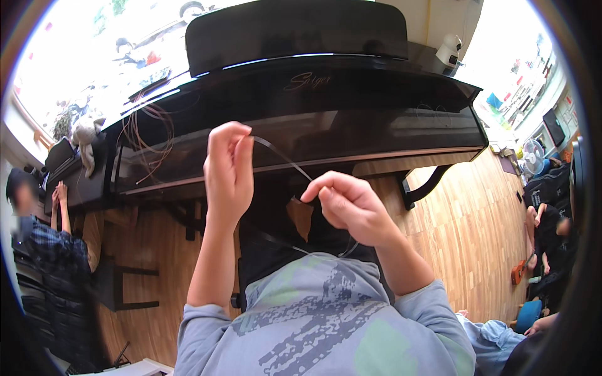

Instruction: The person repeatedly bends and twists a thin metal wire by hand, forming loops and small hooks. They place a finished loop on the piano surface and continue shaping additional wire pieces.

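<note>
L hand: L hand [231, 166] raised in front of the piano [251, 103]; thumb + fingertips pinched on clear strip [279, 153], other fingers curled, partly hidden.
R hand: R hand [348, 207] also in front of piano, lower, nearer its mid; thumb + index pinched on same strip, rest folded in.
Strip: thin, slightly bowed, in the air btwn both hands, in front of piano. Similar strand [349, 248] below R hand, nr shirt [313, 313], farther from piano; can't tell if same pc.
Brown pc: brown pc [301, 219], pointed, below piano's front edge; can't tell what.
Piano: black, glossy; coiled wires [150, 138] over its L part, white device [448, 50] atop R end.
L of piano: plush toy [84, 135] by that end; seated person [47, 244]; black stool [132, 285].
R of piano: wood floor [458, 213], white fan [533, 155], person in black [552, 235] w/ small orange instrument [518, 272].
Writing: cursive lettering [307, 80] on piano front; wall papers [569, 109] R of piano too small to read.
</note>
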A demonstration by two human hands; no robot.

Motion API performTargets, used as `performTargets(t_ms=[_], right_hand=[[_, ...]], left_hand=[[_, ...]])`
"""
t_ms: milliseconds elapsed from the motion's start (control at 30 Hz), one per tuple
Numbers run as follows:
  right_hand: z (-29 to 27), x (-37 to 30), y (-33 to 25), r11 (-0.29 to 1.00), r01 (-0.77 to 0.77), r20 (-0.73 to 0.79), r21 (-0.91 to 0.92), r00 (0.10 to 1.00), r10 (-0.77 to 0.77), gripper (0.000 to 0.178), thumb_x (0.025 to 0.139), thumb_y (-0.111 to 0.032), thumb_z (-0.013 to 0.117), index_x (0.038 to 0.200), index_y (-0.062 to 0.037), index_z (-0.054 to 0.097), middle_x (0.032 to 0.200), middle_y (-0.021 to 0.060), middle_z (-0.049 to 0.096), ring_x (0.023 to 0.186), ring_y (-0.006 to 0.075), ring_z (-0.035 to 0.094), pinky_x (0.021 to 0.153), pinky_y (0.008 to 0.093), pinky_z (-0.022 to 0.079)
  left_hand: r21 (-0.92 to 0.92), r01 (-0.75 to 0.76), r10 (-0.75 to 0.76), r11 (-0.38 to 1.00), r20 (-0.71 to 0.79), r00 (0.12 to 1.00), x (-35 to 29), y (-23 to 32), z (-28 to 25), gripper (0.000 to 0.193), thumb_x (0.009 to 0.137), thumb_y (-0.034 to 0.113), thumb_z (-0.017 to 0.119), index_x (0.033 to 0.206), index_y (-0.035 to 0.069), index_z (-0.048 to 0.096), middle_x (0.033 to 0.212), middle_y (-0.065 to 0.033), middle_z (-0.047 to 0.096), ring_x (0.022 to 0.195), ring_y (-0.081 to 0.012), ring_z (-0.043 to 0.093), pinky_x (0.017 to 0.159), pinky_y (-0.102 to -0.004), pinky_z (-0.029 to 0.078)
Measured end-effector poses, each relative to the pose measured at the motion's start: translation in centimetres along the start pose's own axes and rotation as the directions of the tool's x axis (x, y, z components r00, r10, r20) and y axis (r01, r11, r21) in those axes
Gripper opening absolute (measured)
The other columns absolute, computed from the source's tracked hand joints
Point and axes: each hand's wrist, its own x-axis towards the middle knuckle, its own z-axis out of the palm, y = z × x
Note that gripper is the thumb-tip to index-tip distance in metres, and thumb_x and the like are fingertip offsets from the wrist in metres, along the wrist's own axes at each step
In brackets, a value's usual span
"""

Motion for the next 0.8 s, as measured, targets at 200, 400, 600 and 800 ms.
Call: performTargets(t_ms=[200, 400, 600, 800], right_hand=[[1.6, 0.8, 0.6, 0.885, 0.122, -0.032, -0.45, 0.988, -0.153, 0.016, 0.096, -0.013, 0.053, 0.101, -0.0028, 0.065, 0.07, -0.0026, 0.056, 0.062, 0.0056, 0.046, 0.059, 0.0224, 0.04], [0.2, 2.9, 0.9, 0.559, 0.124, -0.026, -0.82, 0.967, -0.253, 0.012, 0.089, -0.009, 0.059, 0.094, -0.0031, 0.068, 0.072, 0.0057, 0.064, 0.062, 0.0163, 0.059, 0.057, 0.029, 0.046], [-1.9, 6.5, 2.4, 0.251, 0.141, 0.037, -0.958, 0.926, -0.377, 0.008, 0.081, -0.011, 0.061, 0.08, -0.0036, 0.064, 0.071, 0.0112, 0.063, 0.066, 0.0292, 0.062, 0.059, 0.0368, 0.049], [-2.9, 9.1, 3.4, 0.086, 0.198, 0.156, -0.976, 0.923, -0.351, 0.012, 0.072, -0.014, 0.064, 0.07, -0.0039, 0.059, 0.067, 0.0086, 0.061, 0.064, 0.0259, 0.061, 0.055, 0.0367, 0.048]], left_hand=[[-0.194, 0.174, -0.143, 0.966, 0.161, 0.977, -1.0, -0.6, 2.3, 0.006, 0.097, 0.007, 0.048, 0.103, 0.007, 0.049, 0.076, -0.0011, 0.052, 0.064, -0.0045, 0.044, 0.058, -0.0192, 0.037], [-0.164, 0.348, -0.277, 0.923, 0.345, 0.897, -1.0, -0.3, 3.3, 0.01, 0.095, 0.01, 0.056, 0.097, 0.0, 0.058, 0.079, -0.0028, 0.061, 0.068, -0.0054, 0.054, 0.061, -0.0212, 0.046], [-0.296, 0.425, -0.246, 0.855, 0.49, 0.836, -1.4, -4.1, 3.1, 0.034, 0.078, -0.009, 0.047, 0.107, -0.003, 0.062, 0.095, -0.006, 0.058, 0.071, -0.0062, 0.054, 0.063, -0.0209, 0.045], [-0.508, 0.671, -0.351, 0.539, 0.589, 0.728, -1.4, -6.8, 3.9, 0.022, 0.092, 0.006, 0.056, 0.111, -0.004, 0.062, 0.099, -0.0033, 0.054, 0.071, -0.0045, 0.052, 0.062, -0.0188, 0.044]])
